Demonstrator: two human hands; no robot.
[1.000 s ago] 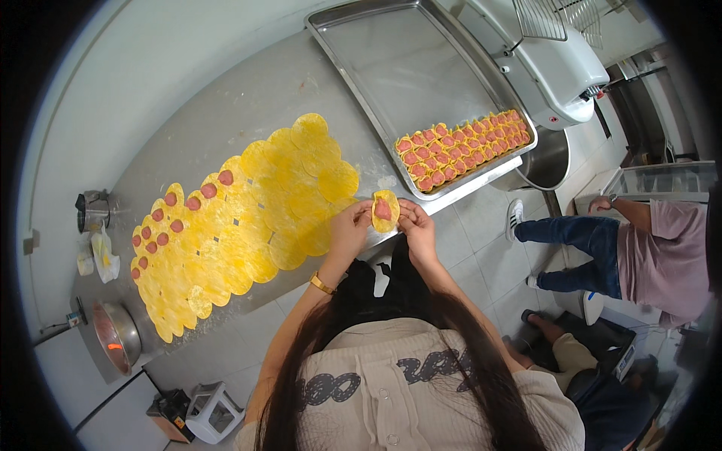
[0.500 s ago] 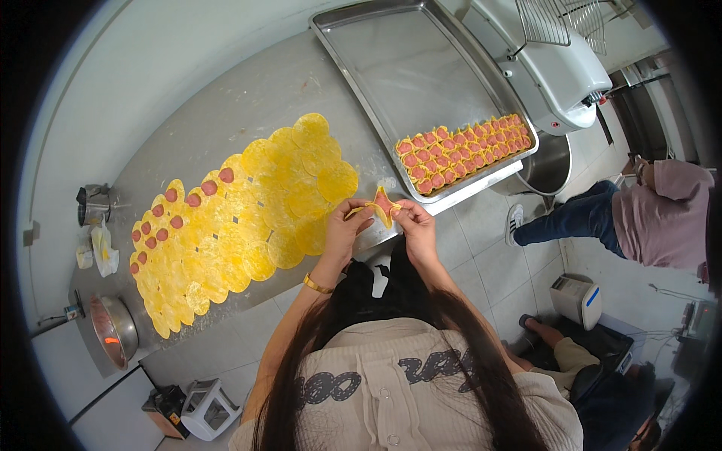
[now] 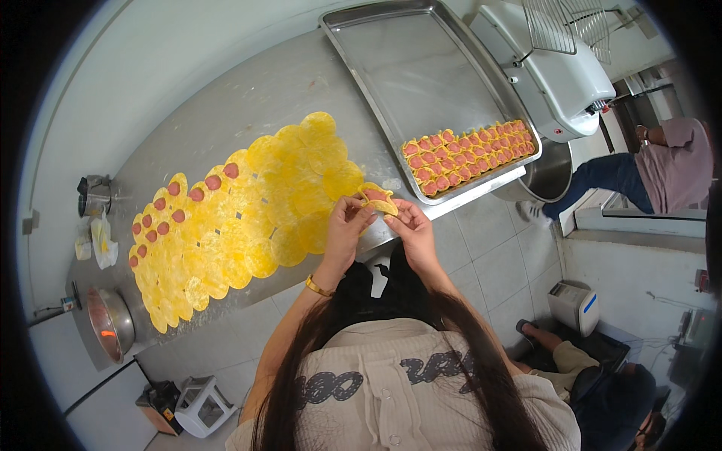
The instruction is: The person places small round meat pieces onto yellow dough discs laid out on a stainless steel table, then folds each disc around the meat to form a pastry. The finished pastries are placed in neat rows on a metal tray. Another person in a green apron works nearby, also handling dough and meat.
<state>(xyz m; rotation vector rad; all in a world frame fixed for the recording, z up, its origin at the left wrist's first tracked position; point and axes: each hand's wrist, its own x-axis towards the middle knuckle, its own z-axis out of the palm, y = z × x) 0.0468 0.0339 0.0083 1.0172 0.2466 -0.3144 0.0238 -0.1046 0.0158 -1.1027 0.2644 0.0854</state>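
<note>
Both hands pinch one yellow dough round [image 3: 377,198] folded around a pink sausage slice, just above the steel table's near edge. My left hand [image 3: 347,222] grips its left side and my right hand [image 3: 410,225] its right side. To the left, many flat yellow rounds [image 3: 248,207] overlap on the table, several topped with pink slices [image 3: 174,203]. A metal tray [image 3: 421,75] at the right holds rows of filled pieces [image 3: 466,156] along its near end.
A steel bowl [image 3: 109,331] with red filling sits at the table's left end, beside a small metal cup [image 3: 92,195] and a crumpled bag [image 3: 101,242]. A white mixer [image 3: 560,75] stands at the right. Another person [image 3: 654,169] sits beyond it. A scale [image 3: 573,307] rests on the floor.
The dough piece has been folded further between my fingers and tilted flatter. The other person on the right has shifted position.
</note>
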